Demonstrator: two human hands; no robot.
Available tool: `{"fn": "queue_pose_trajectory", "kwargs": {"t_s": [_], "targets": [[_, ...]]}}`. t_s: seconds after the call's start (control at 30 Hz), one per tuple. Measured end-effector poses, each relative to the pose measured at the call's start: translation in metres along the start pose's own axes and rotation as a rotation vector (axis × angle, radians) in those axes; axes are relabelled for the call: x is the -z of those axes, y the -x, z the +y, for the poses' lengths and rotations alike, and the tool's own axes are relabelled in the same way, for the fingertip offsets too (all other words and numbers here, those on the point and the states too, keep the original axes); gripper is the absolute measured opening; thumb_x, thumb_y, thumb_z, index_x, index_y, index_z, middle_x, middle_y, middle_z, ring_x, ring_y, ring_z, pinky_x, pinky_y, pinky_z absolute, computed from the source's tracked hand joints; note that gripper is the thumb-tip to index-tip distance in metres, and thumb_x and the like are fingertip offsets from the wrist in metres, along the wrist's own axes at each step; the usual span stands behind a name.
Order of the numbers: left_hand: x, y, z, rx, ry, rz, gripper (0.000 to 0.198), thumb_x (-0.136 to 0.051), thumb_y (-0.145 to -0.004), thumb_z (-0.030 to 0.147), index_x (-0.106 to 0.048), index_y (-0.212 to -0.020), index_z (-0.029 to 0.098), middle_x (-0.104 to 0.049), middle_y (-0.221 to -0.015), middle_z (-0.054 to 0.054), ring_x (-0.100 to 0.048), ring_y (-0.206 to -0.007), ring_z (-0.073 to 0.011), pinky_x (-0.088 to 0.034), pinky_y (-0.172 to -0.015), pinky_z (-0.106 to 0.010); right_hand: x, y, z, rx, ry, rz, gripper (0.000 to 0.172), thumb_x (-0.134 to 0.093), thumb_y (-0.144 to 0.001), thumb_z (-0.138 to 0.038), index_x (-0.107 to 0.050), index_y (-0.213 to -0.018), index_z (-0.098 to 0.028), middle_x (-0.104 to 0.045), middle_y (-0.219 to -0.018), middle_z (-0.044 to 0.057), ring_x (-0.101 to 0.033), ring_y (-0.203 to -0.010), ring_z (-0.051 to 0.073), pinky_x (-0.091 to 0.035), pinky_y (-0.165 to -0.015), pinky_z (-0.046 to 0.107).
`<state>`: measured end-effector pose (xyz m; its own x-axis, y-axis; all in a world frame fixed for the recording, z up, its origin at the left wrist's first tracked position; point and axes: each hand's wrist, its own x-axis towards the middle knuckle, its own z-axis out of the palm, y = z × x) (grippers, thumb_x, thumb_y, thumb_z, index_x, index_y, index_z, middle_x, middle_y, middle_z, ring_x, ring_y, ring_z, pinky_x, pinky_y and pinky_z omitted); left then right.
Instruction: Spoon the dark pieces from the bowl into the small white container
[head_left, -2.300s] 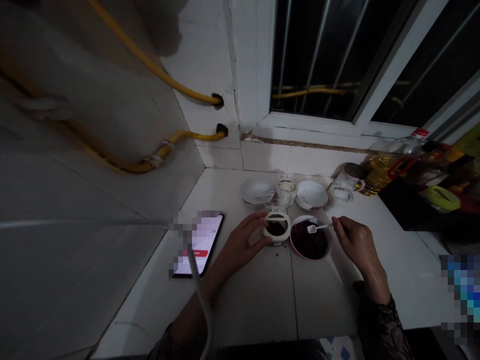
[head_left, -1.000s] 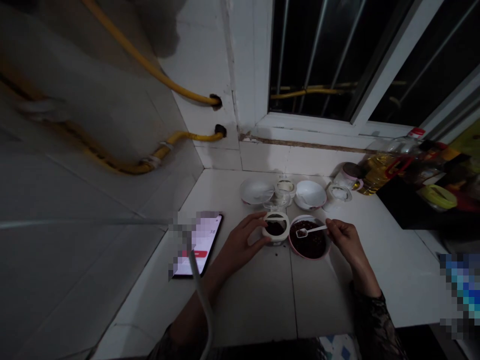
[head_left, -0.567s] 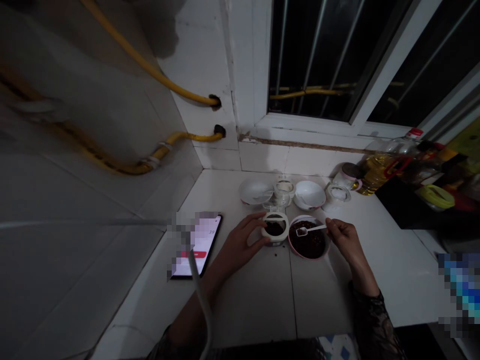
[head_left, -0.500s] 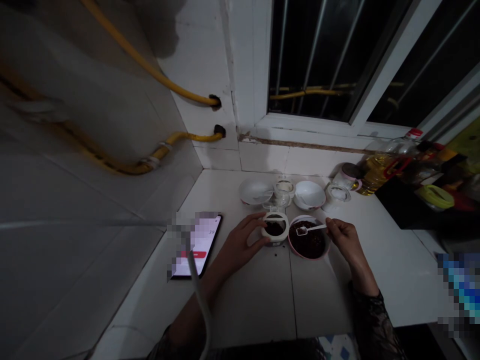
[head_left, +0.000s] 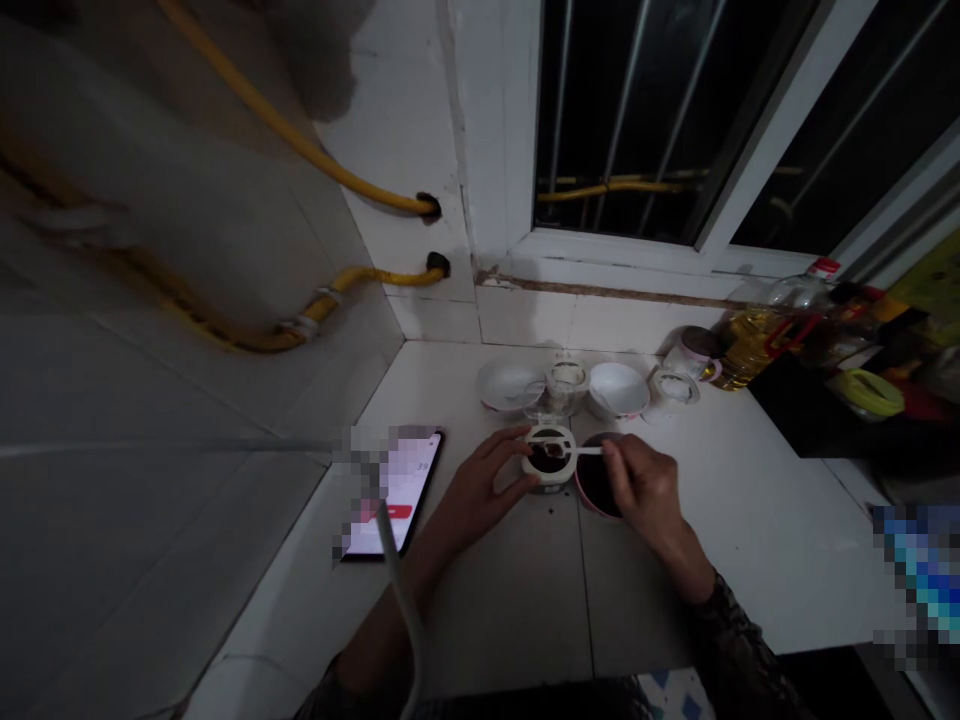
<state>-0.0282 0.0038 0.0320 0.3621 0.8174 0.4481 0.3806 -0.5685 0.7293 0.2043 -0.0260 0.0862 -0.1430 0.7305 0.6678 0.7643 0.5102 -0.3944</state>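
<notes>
My left hand [head_left: 491, 478] grips the side of a small seasoning jar [head_left: 550, 481] with a pale rim and dark contents. Between the thumb and fingers of my right hand [head_left: 646, 490] is the handle of a small white spoon [head_left: 585, 451]. Its scoop lies over the jar's opening; whether it touches the contents I cannot tell. Partly hidden under my right hand is a pink-rimmed bowl [head_left: 592, 490] of dark, crumbly seasoning, standing right beside the jar. A few dark specks lie on the counter in front of the jar.
Behind the jar stand two white bowls [head_left: 619, 388] [head_left: 510, 388] and more small jars [head_left: 675, 388]. A lit phone [head_left: 405, 500] lies left of my forearm. An oil bottle [head_left: 750, 345] and a black box [head_left: 787, 410] are at the right. Yellow pipes [head_left: 300, 150] run along the wall.
My right hand has moved left with the spoon, from over the bowl to the jar's opening. My left hand stays on the jar.
</notes>
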Motion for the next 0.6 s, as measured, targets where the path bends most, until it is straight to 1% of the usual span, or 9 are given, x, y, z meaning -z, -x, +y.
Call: {"fn": "queue_pose_trajectory", "kwargs": {"t_s": [0.07, 0.1, 0.13, 0.2, 0.3, 0.33, 0.4, 0.47, 0.6], "targets": [[0.000, 0.000, 0.000, -0.006, 0.000, 0.001, 0.018, -0.065, -0.091, 0.034, -0.063, -0.105, 0.023, -0.063, -0.133, -0.012, -0.063, -0.124, -0.0257, -0.053, -0.102, -0.042, -0.006, 0.002, -0.002, 0.191, 0.100, -0.041, 0.037, -0.044, -0.103, -0.027, -0.061, -0.071, -0.019, -0.062, -0.062, 0.003, -0.053, -0.053, 0.012, -0.038, -0.055, 0.025], [0.000, 0.000, 0.001, -0.007, -0.001, 0.002, 0.018, -0.065, -0.091, 0.034, -0.063, -0.105, 0.023, -0.063, -0.133, -0.012, -0.063, -0.124, -0.0258, -0.053, -0.102, -0.042, -0.006, 0.002, -0.002, 0.241, 0.124, -0.045, 0.037, -0.044, -0.103, -0.026, -0.062, -0.071, -0.019, -0.063, -0.063, 0.003, -0.054, -0.054, 0.012, -0.038, -0.055, 0.025], [0.001, 0.000, 0.001, -0.005, -0.002, 0.002, 0.018, -0.065, -0.091, 0.034, -0.063, -0.105, 0.023, -0.063, -0.134, -0.012, -0.063, -0.124, -0.0259, -0.053, -0.102, -0.042, -0.004, 0.002, 0.000, 0.251, 0.131, -0.039, 0.036, -0.044, -0.103, -0.025, -0.063, -0.073, -0.019, -0.064, -0.063, 0.003, -0.055, -0.054, 0.012, -0.039, -0.056, 0.025], [0.001, 0.000, 0.002, -0.003, -0.005, -0.001, 0.018, -0.064, -0.091, 0.034, -0.062, -0.105, 0.023, -0.063, -0.134, -0.012, -0.063, -0.123, -0.0258, -0.054, -0.101, -0.042, 0.004, 0.001, 0.006, 0.175, 0.109, -0.005, 0.036, -0.043, -0.103, -0.025, -0.062, -0.074, -0.019, -0.062, -0.062, 0.002, -0.054, -0.053, 0.012, -0.038, -0.055, 0.024], [0.001, 0.000, 0.003, -0.010, -0.014, 0.004, 0.018, -0.064, -0.092, 0.034, -0.062, -0.105, 0.023, -0.063, -0.134, -0.012, -0.064, -0.122, -0.0258, -0.054, -0.101, -0.042, 0.021, 0.000, 0.023, -0.042, 0.103, 0.042, 0.040, -0.044, -0.103, -0.032, -0.056, -0.067, -0.020, -0.054, -0.056, -0.001, -0.048, -0.049, 0.010, -0.036, -0.052, 0.023], [0.001, 0.000, 0.003, -0.011, -0.017, 0.004, 0.017, -0.064, -0.092, 0.034, -0.062, -0.105, 0.023, -0.063, -0.134, -0.012, -0.064, -0.122, -0.0257, -0.054, -0.101, -0.043, 0.025, 0.001, 0.029, -0.105, 0.112, 0.037, 0.042, -0.044, -0.103, -0.035, -0.054, -0.065, -0.020, -0.052, -0.054, -0.002, -0.047, -0.048, 0.010, -0.035, -0.052, 0.023], [0.001, 0.000, 0.003, -0.010, -0.017, 0.002, 0.017, -0.063, -0.092, 0.033, -0.061, -0.106, 0.023, -0.063, -0.135, -0.012, -0.063, -0.123, -0.0255, -0.054, -0.101, -0.043, 0.030, 0.003, 0.040, -0.204, 0.128, -0.021, 0.045, -0.043, -0.101, -0.042, -0.052, -0.062, -0.021, -0.052, -0.052, -0.002, -0.047, -0.047, 0.011, -0.033, -0.051, 0.024], [0.001, 0.000, 0.002, -0.008, -0.014, -0.006, 0.017, -0.063, -0.092, 0.033, -0.061, -0.106, 0.024, -0.062, -0.136, -0.012, -0.063, -0.123, -0.0253, -0.053, -0.101, -0.043, 0.028, 0.005, 0.046, -0.262, 0.136, -0.116, 0.046, -0.042, -0.100, -0.045, -0.052, -0.062, -0.021, -0.053, -0.052, 0.000, -0.048, -0.047, 0.012, -0.032, -0.051, 0.025], [0.000, 0.001, 0.001, -0.005, -0.014, -0.002, 0.018, -0.064, -0.091, 0.032, -0.062, -0.106, 0.023, -0.063, -0.135, -0.012, -0.063, -0.123, -0.0258, -0.054, -0.101, -0.043, 0.016, 0.008, 0.045, -0.294, 0.087, -0.322, 0.042, -0.039, -0.098, -0.044, -0.057, -0.066, -0.022, -0.060, -0.056, 0.002, -0.052, -0.050, 0.015, -0.033, -0.052, 0.026]]}}
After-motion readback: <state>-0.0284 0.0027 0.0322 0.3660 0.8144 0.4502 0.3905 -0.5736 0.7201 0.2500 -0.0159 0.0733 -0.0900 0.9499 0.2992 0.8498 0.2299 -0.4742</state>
